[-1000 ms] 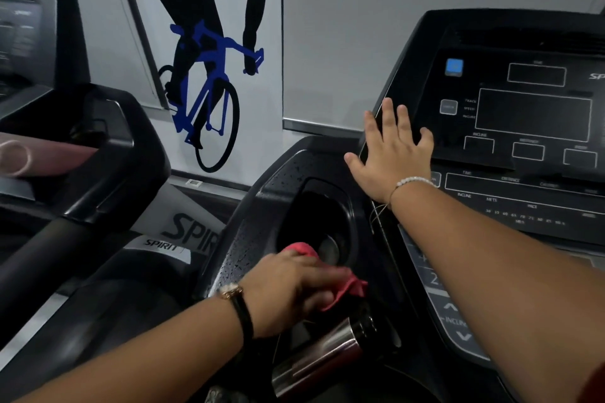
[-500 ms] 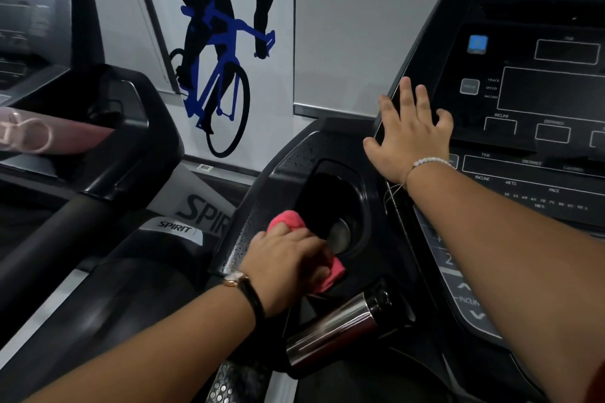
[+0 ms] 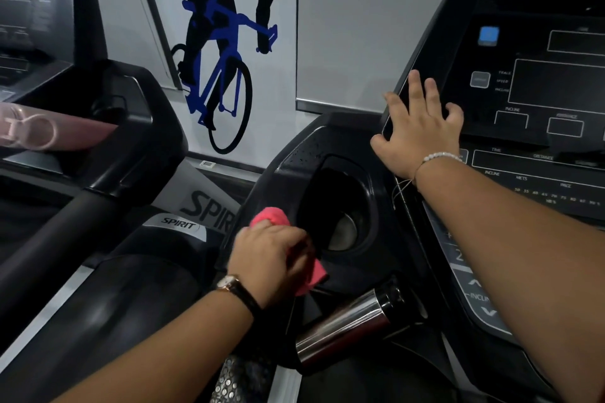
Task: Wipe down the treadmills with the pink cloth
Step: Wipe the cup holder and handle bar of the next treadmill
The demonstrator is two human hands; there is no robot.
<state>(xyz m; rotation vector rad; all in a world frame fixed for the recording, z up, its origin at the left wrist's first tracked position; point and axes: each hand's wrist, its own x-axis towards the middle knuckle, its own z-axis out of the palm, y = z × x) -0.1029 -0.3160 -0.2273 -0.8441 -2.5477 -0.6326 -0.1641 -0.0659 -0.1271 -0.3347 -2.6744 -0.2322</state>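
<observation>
Pink cloth (image 3: 273, 216) is bunched in the left hand (image 3: 271, 258), rubbing the cup holder (image 3: 337, 203) rim; right hand (image 3: 417, 127) rests flat, fingers spread, on the console (image 3: 530, 82), probably for balance.

A round cup holder (image 3: 337, 206) sits left of the black treadmill console (image 3: 540, 154); a steel flask (image 3: 343, 327) lies just before the holder.

The person is wearing a gold-cased wristwatch (image 3: 230, 283) on a thin black strap just behind the left hand (image 3: 271, 260). A white beaded bracelet (image 3: 440, 156) is circling the wrist of the right hand (image 3: 420, 127), thin threads hanging from it.
</observation>
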